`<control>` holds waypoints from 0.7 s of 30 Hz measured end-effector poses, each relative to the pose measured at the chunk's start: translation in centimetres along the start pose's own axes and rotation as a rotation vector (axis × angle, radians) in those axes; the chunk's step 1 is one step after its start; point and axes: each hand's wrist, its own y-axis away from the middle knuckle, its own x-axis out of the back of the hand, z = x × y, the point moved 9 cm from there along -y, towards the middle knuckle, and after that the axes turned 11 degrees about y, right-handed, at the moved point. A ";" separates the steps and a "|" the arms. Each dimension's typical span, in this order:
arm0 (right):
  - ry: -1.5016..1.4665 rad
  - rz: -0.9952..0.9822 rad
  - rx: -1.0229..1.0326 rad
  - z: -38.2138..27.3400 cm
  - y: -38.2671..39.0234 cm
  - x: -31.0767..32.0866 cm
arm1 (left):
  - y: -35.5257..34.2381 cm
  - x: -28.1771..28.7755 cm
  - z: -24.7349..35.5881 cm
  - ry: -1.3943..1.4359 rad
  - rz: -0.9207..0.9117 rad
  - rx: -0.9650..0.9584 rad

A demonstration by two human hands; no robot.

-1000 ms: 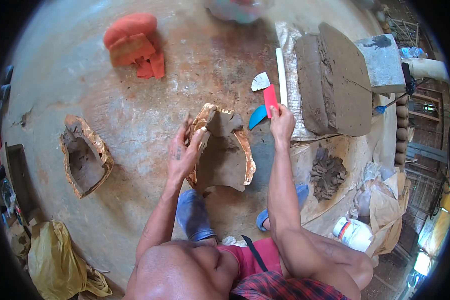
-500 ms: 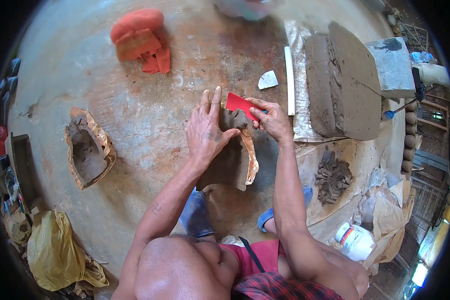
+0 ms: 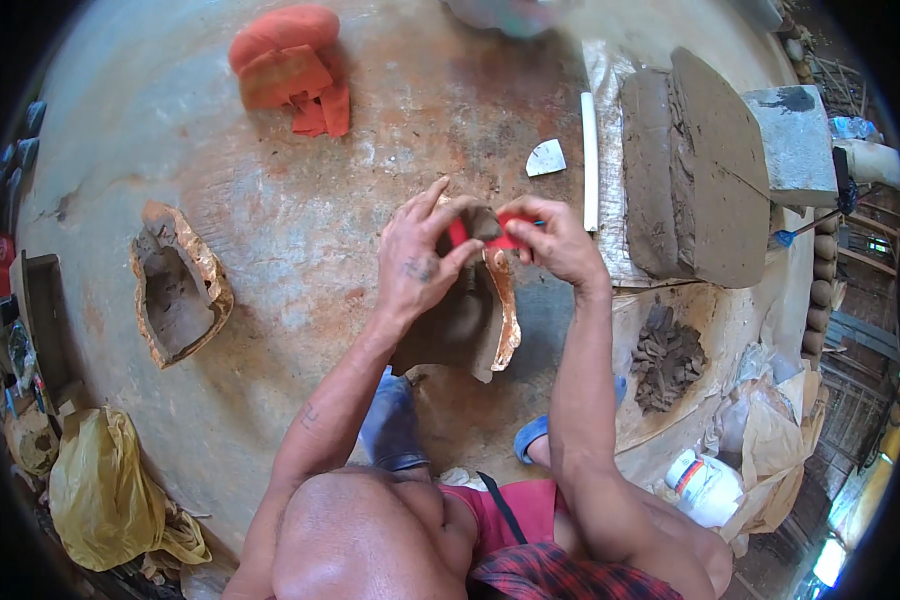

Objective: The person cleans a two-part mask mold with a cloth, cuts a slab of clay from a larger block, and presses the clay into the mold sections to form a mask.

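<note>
My right hand (image 3: pixel 562 245) grips a flat red scraper (image 3: pixel 513 228) above the top end of a clay-lined mould (image 3: pixel 507 310). The mould has a rough orange-and-white edge, and dark wet clay (image 3: pixel 445 342) covers its inside. Against the scraper's face sits a small lump of clay (image 3: pixel 484 223). My left hand (image 3: pixel 415 255) closes its thumb and forefinger around that lump, its other fingers bent over the mould's left side. My hands hide the upper part of the mould. A second clay-lined mould half (image 3: pixel 178 290) lies apart to the left.
A large clay block (image 3: pixel 705 165) rests on a white sheet at right, with a white tube (image 3: pixel 590 160) beside it. Clay scraps (image 3: pixel 668 360) lie nearer me. Also around are a white shard (image 3: pixel 546 157), an orange cloth (image 3: pixel 288 70), a grey block (image 3: pixel 790 140) and a yellow bag (image 3: pixel 105 490).
My left fingers have bent from stretched out to closing on the clay at the scraper. The scraper has tilted and moved slightly down and right with my right hand.
</note>
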 end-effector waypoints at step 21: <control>-0.043 0.354 -0.243 0.3 0.5 -2.5 | 1.2 2.2 -5.6 0.602 0.042 0.525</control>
